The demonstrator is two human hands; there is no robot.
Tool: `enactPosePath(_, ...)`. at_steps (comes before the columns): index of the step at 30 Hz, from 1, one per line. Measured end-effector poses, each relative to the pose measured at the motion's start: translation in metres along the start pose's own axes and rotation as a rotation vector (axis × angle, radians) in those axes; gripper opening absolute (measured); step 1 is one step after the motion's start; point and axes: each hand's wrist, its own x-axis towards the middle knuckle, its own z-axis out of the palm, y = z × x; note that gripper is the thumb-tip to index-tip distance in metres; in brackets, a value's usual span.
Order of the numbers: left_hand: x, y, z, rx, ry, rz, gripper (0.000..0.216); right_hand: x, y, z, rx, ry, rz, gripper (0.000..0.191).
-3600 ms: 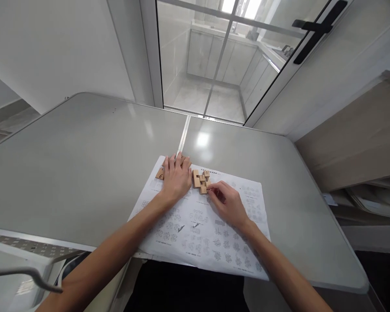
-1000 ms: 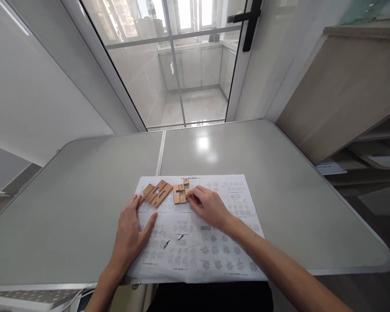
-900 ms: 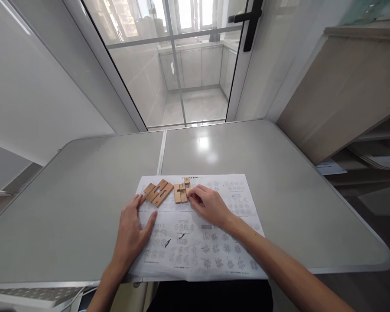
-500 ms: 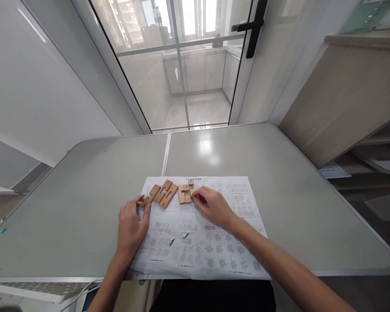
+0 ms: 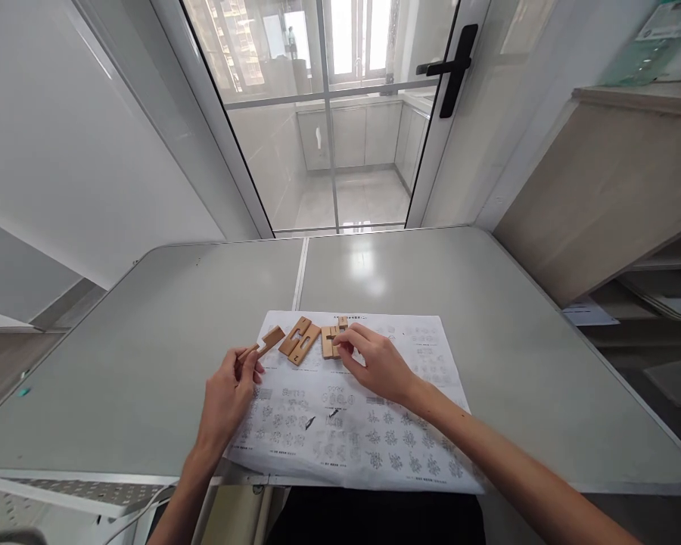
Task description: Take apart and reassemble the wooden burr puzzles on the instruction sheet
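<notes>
My left hand (image 5: 232,390) pinches a notched wooden puzzle piece (image 5: 271,340) between thumb and fingers, tilted up at the left edge of the paper. Just right of it, two flat wooden pieces (image 5: 300,341) lie side by side, slotted, one marked with a 2. A further group of wooden pieces (image 5: 328,343) lies to the right of those. Over that group's right side is my right hand (image 5: 377,359), its fingers closed at a piece and partly hiding it. Under everything spreads a printed paper sheet (image 5: 352,412) with rows of small line drawings.
The grey table (image 5: 170,363) has a pale seam (image 5: 301,274) running away from me. Two small dark scraps (image 5: 310,422) lie on the sheet. Beyond the far edge stands a glazed door with a black handle (image 5: 448,70). A wooden shelf unit (image 5: 607,182) borders the right side.
My left hand has lifted its notched piece away from the two slotted pieces and tilted it. My right hand's fingers now cover more of the right-hand group. The camera view has shifted slightly.
</notes>
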Motion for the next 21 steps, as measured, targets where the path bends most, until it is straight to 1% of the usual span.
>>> enactPosePath(4,-0.017,0.011,0.003,-0.154,-0.035,-0.025,0.044,0.014,-0.006,0.009,-0.142,-0.077,-0.018,0.017)
enactPosePath(6,-0.023,0.01,0.009,-0.226,-0.046,-0.039,0.046,0.022,-0.007,0.018,-0.256,-0.12,0.021,0.021)
enactPosePath(7,-0.026,0.008,0.012,-0.258,-0.045,-0.051,0.046,0.026,-0.007,0.024,-0.317,-0.134,0.056,0.025)
enactPosePath(10,-0.033,0.002,0.021,-0.311,-0.02,-0.079,0.047,0.036,-0.012,0.043,-0.466,-0.129,0.158,0.046)
enactPosePath(13,-0.04,-0.004,0.024,-0.336,0.008,-0.089,0.047,0.043,-0.02,0.062,-0.528,-0.112,0.184,0.067)
enactPosePath(15,-0.043,-0.007,0.025,-0.356,0.025,-0.089,0.047,0.046,-0.025,0.072,-0.555,-0.109,0.188,0.077)
enactPosePath(16,-0.044,-0.009,0.025,-0.366,0.032,-0.087,0.047,0.046,-0.026,0.076,-0.567,-0.109,0.186,0.079)
enactPosePath(18,-0.046,-0.01,0.024,-0.382,0.034,-0.085,0.048,0.047,-0.028,0.081,-0.584,-0.115,0.177,0.074)
enactPosePath(21,-0.048,-0.009,0.019,-0.406,0.022,-0.094,0.051,0.044,-0.031,0.078,-0.544,-0.119,0.164,0.064)
